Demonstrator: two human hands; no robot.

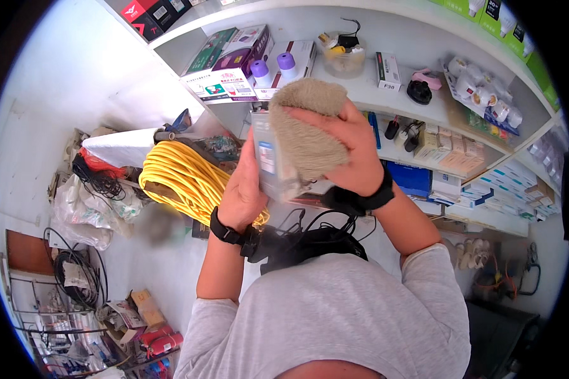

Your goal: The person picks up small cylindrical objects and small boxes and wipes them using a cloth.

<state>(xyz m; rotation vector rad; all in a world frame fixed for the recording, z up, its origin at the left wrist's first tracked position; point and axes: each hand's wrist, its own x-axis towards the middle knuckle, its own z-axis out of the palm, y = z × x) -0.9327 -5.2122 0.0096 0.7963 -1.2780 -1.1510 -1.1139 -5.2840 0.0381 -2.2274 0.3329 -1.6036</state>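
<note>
In front of my chest, my left hand grips a pale, partly clear box by its left side. The box stands on edge and carries a small blue, white and red label. A beige cloth with a fuzzy, towel-like surface is spread over the box's right side. Pressing the cloth against the box from the right is my right hand, its fingers stretched over the fabric and partly sunk in its folds. The cloth hides much of the box, and its contents cannot be made out.
White shelves ahead hold printed cartons, two purple-capped bottles, a clear tub and packed bulbs. A yellow cable coil lies left, near plastic bags. A wire rack stands lower left.
</note>
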